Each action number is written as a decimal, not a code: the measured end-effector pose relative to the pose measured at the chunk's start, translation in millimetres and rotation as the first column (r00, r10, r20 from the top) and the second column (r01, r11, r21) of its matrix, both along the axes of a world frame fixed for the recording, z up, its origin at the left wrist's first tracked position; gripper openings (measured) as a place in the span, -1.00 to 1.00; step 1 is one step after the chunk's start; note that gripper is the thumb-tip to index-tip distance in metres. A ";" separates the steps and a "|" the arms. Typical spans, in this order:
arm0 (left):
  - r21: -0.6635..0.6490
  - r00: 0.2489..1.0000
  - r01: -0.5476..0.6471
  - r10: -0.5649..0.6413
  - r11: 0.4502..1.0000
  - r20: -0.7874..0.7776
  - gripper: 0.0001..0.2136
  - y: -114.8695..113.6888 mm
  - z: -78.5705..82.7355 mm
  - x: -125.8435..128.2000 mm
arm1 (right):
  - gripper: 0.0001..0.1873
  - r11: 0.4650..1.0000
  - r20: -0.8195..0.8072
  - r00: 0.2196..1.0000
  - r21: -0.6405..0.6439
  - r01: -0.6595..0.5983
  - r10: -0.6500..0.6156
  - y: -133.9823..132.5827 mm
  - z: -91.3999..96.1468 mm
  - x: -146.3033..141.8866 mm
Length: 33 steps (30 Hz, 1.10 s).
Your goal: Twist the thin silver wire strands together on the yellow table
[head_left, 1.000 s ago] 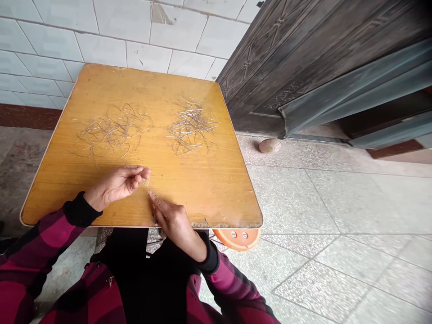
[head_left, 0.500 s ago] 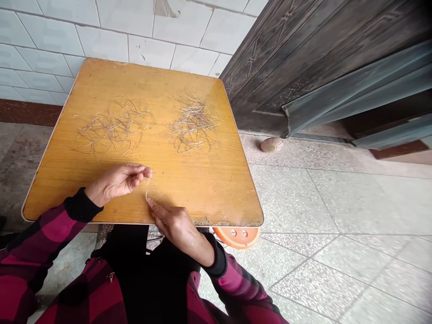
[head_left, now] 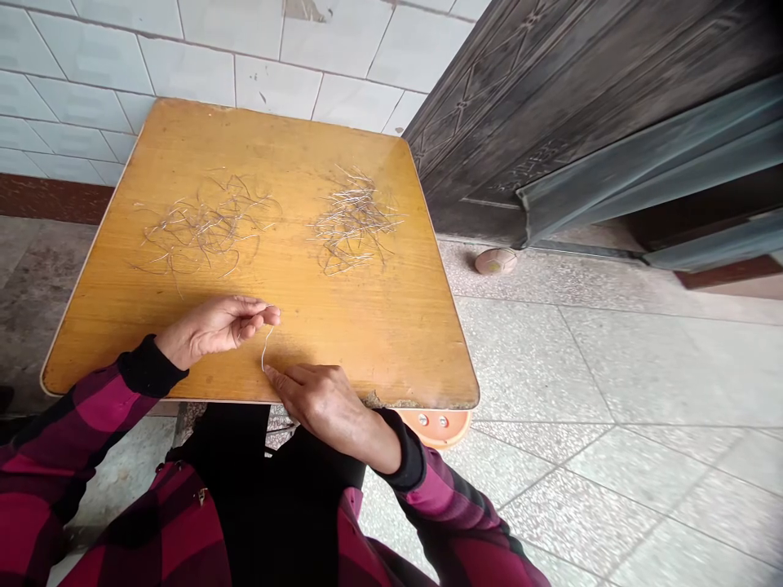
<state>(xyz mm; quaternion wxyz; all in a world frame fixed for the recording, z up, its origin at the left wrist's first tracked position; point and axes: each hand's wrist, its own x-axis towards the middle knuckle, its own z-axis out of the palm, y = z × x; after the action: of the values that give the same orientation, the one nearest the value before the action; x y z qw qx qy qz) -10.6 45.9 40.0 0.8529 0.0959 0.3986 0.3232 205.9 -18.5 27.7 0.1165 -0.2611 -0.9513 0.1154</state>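
A thin, slightly bent wire [head_left: 263, 350] spans the gap between my two hands near the table's front edge. My left hand [head_left: 223, 328] pinches its upper end between thumb and fingertips. The lower end is gripped in the fingers of my right hand [head_left: 321, 401], whose knuckles face up. Beyond my left hand lies a loose tangle of curved wires [head_left: 211, 228]. A denser pile of straighter wires [head_left: 355, 216] is on the right part of the wooden table [head_left: 287, 151].
White wall tiles [head_left: 201, 37] meet the table's far edge. To the right are a dark carved door [head_left: 489, 139] and a grey-blue cloth [head_left: 612, 187]. A round stone-like object [head_left: 495, 261] lies on the floor. An orange stool [head_left: 449, 432] shows under the table's front right corner.
My right hand has turned a little and its fingers are more curled in. The wire is still held between both hands. The view has shifted slightly.
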 end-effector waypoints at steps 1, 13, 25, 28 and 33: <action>0.006 1.000 0.006 -0.006 1.000 0.005 -0.66 0.1 -0.9 -0.3 | -0.70 1.000 0.000 1.000 0.007 -0.004 0.004 -0.2 -0.2 0.0; 0.029 0.981 0.195 -0.194 0.980 -0.017 -0.81 1.1 -18.1 0.9 | -0.75 0.979 0.086 0.979 0.070 -0.193 0.186 13.6 12.7 -1.9; 0.087 0.860 0.494 -0.472 0.865 -0.194 -0.82 20.5 -6.2 13.9 | -0.75 0.951 0.090 0.952 0.075 -0.299 0.292 25.4 15.1 7.4; 0.204 0.794 0.592 -0.521 0.780 -0.312 -0.87 36.6 -1.5 16.2 | -0.72 0.961 0.097 0.962 0.083 -0.264 0.256 30.3 13.6 13.0; 0.297 0.672 0.717 -0.511 0.631 -0.535 -0.89 60.8 2.3 31.7 | -0.69 0.977 0.132 0.976 0.108 -0.186 0.171 36.9 6.9 17.2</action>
<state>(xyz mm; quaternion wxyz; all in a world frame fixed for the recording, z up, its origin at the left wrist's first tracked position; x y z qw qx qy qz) 21.2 106.6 42.3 0.7572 0.5031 0.4113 0.0665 223.1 18.4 34.5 0.0627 -0.1734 -0.9815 0.0518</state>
